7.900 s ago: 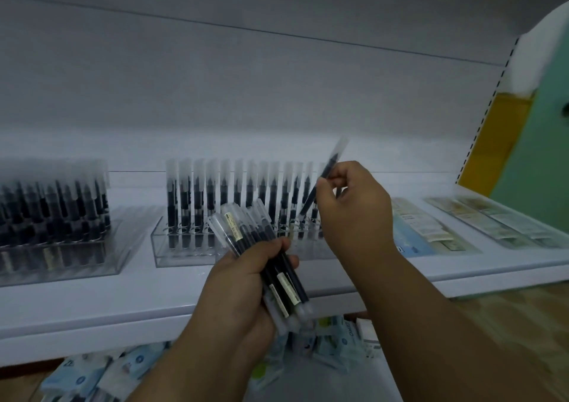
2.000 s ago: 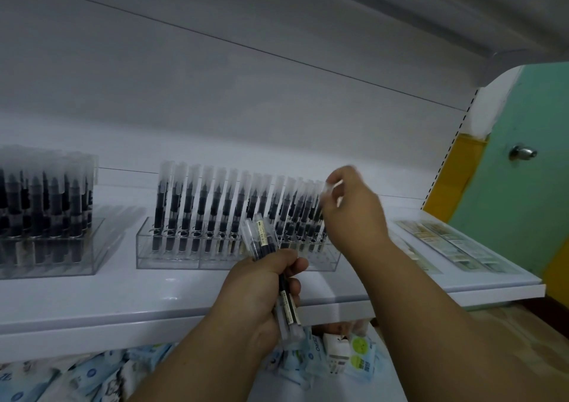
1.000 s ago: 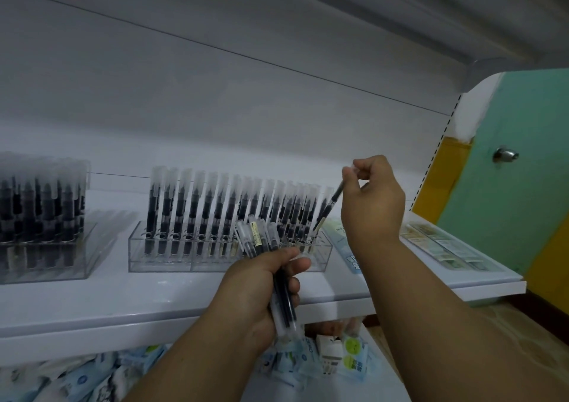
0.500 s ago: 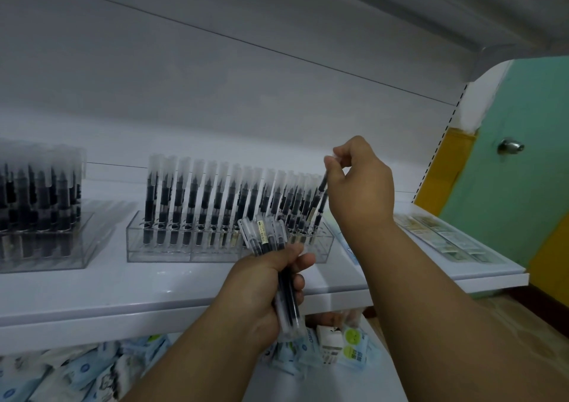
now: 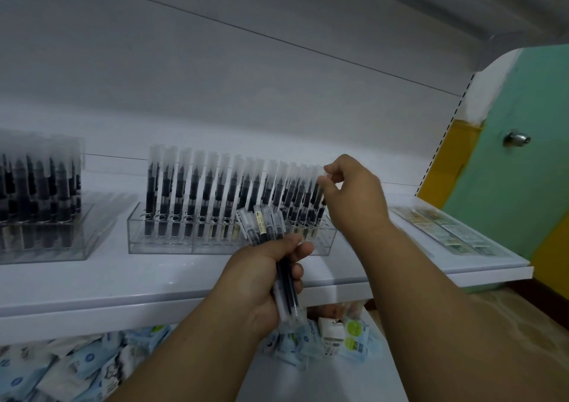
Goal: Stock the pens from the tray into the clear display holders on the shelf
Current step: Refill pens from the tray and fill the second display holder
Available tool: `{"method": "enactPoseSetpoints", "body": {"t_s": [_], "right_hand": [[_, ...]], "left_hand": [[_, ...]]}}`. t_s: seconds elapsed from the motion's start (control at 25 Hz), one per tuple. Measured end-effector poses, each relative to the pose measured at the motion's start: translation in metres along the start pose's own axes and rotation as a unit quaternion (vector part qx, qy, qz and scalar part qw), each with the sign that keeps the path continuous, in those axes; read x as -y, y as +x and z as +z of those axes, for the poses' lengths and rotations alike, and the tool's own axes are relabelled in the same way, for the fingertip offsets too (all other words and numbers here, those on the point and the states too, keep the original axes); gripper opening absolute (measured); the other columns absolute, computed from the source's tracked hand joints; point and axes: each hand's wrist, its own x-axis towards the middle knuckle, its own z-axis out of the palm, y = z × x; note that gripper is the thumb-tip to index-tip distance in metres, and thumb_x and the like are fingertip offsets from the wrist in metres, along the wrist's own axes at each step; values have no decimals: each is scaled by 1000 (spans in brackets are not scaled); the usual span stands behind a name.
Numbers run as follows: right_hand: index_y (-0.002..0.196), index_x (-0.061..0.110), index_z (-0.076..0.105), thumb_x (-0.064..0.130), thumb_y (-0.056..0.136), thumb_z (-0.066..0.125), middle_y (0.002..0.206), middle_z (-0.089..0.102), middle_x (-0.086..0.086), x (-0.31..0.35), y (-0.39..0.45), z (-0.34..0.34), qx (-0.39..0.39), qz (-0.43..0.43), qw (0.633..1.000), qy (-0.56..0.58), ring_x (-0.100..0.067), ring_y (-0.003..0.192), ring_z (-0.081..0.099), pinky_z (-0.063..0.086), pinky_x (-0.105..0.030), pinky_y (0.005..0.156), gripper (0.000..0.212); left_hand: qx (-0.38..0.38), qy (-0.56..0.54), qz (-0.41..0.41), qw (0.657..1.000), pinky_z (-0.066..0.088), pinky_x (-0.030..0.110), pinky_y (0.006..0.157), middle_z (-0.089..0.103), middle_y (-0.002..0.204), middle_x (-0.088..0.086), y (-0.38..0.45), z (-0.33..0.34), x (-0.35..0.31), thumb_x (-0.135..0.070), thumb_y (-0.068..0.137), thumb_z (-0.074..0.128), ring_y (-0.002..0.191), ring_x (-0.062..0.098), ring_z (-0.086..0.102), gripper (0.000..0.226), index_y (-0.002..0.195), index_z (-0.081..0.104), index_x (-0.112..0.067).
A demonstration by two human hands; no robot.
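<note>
Pens point(image 5: 271, 232) stay gripped in left hand point(image 5: 264, 278); right hand point(image 5: 351, 192) has lowered, pinching one.

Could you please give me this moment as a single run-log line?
left hand: grips pen bundle | right hand: pinches pen cap at holder's right end | middle holder: nearly full

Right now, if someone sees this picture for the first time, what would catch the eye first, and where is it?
Probably the long row of capped pens standing upright in the clear holder at the middle of the white shelf. Next, the two hands in front: the left hand grips a bundle of pens, and the right hand pinches at the top of the row's right end.
</note>
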Motion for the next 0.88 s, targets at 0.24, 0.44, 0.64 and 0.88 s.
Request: {"method": "enactPoseSetpoints", "body": {"t_s": [0.24, 0.44, 0.64, 0.88], "right_hand": [[96, 24, 61, 33, 98, 50, 106, 54, 4, 15, -3, -8, -40, -25, 998, -42, -8, 68, 53, 39, -24, 57, 14], [93, 20, 69, 30, 94, 62, 80, 69, -2, 25, -22, -13, 312, 118, 921, 200, -22, 61, 60, 50, -30, 58, 13], [101, 17, 65, 14, 89, 66, 85, 74, -7, 11, -10, -25, 92, 156, 939, 293, -3, 34, 36, 32, -17, 34, 12], [98, 23, 58, 25, 92, 65, 88, 66, 9, -11, 6, -29, -179, 34, 971, 158, -8, 81, 65, 54, -32, 73, 10]], "left_hand": [[26, 22, 7, 999, 40, 23, 44, 73, 77, 11, -4, 3, -3, -8, 91, 61, 45, 14, 49, 15, 104, 67, -2], [74, 54, 7, 996, 41, 24, 45, 72, 77, 11, -5, 4, -7, -12, 90, 62, 48, 15, 50, 14, 96, 70, -2], [65, 52, -3, 997, 41, 23, 44, 73, 76, 11, -5, 4, -6, -18, 93, 60, 47, 15, 51, 20, 94, 71, -1], [31, 52, 8, 998, 32, 20, 39, 64, 63, 7, -5, 2, -2, -11, 88, 63, 38, 12, 35, 15, 98, 67, -1]]}}
